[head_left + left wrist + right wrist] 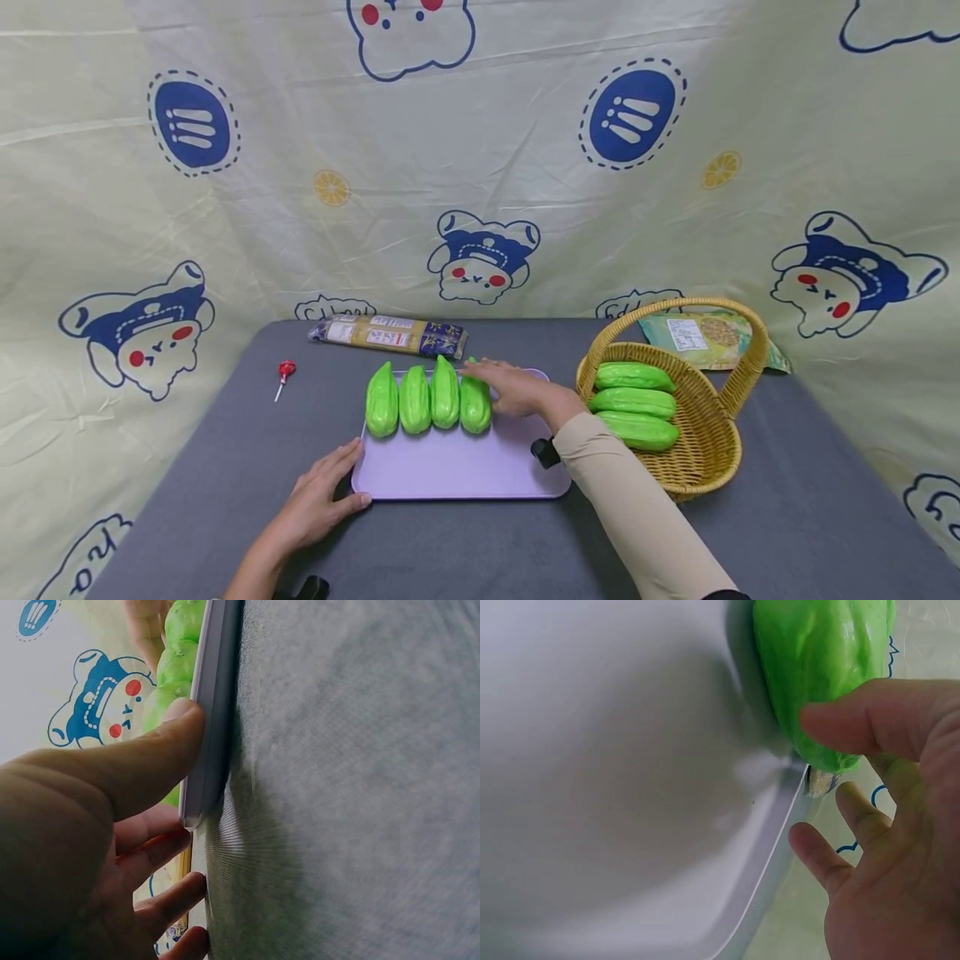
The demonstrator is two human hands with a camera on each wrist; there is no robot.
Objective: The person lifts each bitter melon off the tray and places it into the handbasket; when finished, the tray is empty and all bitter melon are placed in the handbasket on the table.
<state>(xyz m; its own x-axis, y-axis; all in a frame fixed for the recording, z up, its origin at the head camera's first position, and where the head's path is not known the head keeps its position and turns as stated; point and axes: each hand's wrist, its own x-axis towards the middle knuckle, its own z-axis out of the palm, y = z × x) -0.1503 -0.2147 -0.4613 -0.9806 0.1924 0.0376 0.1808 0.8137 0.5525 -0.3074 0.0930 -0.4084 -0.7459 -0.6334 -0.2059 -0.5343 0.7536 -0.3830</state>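
Note:
Four ridged green gourds stand side by side along the far part of a lilac tray (465, 467). My right hand (517, 390) grips the far end of the rightmost gourd (476, 406); in the right wrist view its thumb (840, 727) lies on the near side of that gourd (817, 660), with the index finger partly hidden behind it. My left hand (318, 492) rests at the tray's near left corner. Its thumb (161, 742) lies against the tray's front edge (206, 712), and the extended fingers touch the left side.
A wicker basket (712, 454) with a tall handle stands right of the tray, holding three more green gourds (637, 403). Behind it lies a green food packet (723, 337). A long noodle packet (390, 335) lies behind the tray, and a red lollipop (286, 371) at left.

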